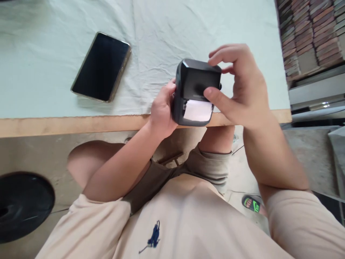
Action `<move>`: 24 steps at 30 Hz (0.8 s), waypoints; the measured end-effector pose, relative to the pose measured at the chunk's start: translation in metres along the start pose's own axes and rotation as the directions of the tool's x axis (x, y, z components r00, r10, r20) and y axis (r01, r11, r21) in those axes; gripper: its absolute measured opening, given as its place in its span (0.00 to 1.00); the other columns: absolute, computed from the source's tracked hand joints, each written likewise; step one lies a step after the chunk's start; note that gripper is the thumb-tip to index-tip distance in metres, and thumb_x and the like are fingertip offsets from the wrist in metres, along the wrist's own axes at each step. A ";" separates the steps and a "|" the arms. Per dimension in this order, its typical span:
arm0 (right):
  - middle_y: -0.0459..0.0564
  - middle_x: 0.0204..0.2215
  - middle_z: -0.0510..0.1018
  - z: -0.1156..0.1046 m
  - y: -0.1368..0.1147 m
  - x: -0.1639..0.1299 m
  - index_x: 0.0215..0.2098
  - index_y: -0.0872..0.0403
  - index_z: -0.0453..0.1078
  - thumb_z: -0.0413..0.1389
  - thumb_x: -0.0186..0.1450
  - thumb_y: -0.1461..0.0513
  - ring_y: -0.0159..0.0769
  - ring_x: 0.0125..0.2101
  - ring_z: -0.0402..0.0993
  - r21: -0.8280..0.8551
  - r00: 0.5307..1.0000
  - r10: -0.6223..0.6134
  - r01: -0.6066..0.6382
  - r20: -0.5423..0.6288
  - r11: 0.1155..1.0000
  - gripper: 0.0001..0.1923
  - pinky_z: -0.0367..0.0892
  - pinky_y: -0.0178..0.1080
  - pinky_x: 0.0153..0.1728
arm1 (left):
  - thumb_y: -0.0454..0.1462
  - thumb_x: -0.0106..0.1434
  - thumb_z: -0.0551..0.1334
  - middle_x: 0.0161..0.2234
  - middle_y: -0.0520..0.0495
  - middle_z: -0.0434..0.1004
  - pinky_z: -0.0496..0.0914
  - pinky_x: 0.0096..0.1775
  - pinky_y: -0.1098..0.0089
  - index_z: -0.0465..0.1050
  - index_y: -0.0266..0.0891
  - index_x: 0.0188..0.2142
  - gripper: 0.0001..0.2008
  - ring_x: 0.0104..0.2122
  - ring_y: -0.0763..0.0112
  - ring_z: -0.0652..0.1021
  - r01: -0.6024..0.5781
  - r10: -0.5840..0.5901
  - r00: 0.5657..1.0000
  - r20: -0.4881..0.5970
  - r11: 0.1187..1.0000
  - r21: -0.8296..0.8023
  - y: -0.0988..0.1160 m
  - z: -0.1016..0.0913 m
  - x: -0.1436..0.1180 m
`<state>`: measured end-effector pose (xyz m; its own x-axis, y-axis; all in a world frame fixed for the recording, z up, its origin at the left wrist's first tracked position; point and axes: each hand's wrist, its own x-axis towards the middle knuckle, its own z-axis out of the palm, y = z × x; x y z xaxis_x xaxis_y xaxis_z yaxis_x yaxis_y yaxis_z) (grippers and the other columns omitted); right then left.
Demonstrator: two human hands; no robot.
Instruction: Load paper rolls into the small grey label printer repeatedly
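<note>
A small black label printer (195, 81) with a strip of white paper (198, 110) coming out of its slot is held above the table's front edge. My left hand (161, 111) grips its left side. My right hand (242, 86) is at its right side, thumb pressing on the front by the paper slot and fingers curled over the top corner.
A dark smartphone (101, 66) lies face up on the pale cloth-covered table (54, 90) to the left. A wooden edge (67, 124) runs along the table front. Stacked brick-like slabs (309, 32) stand at the right. A black round object (21, 205) sits on the floor at lower left.
</note>
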<state>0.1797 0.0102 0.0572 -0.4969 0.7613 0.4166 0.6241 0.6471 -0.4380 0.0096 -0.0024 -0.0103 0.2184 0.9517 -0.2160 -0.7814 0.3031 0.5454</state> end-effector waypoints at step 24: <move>0.49 0.35 0.85 -0.003 -0.015 0.032 0.48 0.43 0.76 0.63 0.60 0.58 0.49 0.33 0.78 -0.593 0.887 0.317 -0.063 0.336 0.803 0.16 0.62 0.46 0.29 | 0.56 0.69 0.63 0.36 0.45 0.80 0.78 0.56 0.53 0.71 0.43 0.39 0.20 0.58 0.43 0.79 0.156 -0.152 0.985 0.086 0.987 -0.040 0.009 0.002 -0.008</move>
<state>0.1558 0.0249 0.0793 -0.4451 0.8947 -0.0370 0.8898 0.4466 0.0943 0.0018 -0.0073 -0.0021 0.3843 0.8951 -0.2260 -0.7607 0.4457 0.4718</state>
